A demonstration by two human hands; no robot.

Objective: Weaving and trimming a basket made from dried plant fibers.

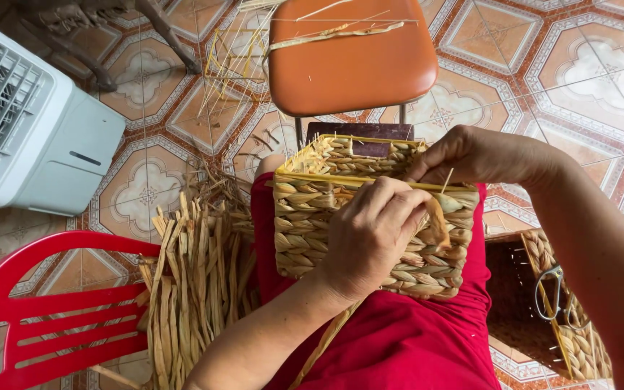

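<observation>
1. Looking far out to the left of where our hands work, we see a white fan unit (30, 123) standing on the patterned tile floor (586, 79), and below it the back of a red plastic chair (52, 318).
2. Closer in on that side, a bundle of dried flat straw strips (196, 282) lies heaped beside our red-clothed lap (406, 339), its ends fanned upward.
3. Our left hand (370, 235) lies over the front wall of the woven straw basket (305, 224), fingers curled together and pinching a straw strand (438, 220) against the weave just below the rim.
4. That basket rests on our lap, tipped so its front wall faces us; its yellow rim bar (312, 178) runs straight under both hands.
5. Our right hand (471, 155) grips the basket's top edge just above and to the right of the left hand, fingers folded over the rim; we cannot tell whether it pinches a strand as well.
6. Beyond the grip, farther from us, stands an orange stool seat (348, 61) with loose straw lying across it.
7. Right of the grip and lower, a second woven basket (543, 303) sits on the floor, with scissors (552, 292) resting on its rim.
</observation>
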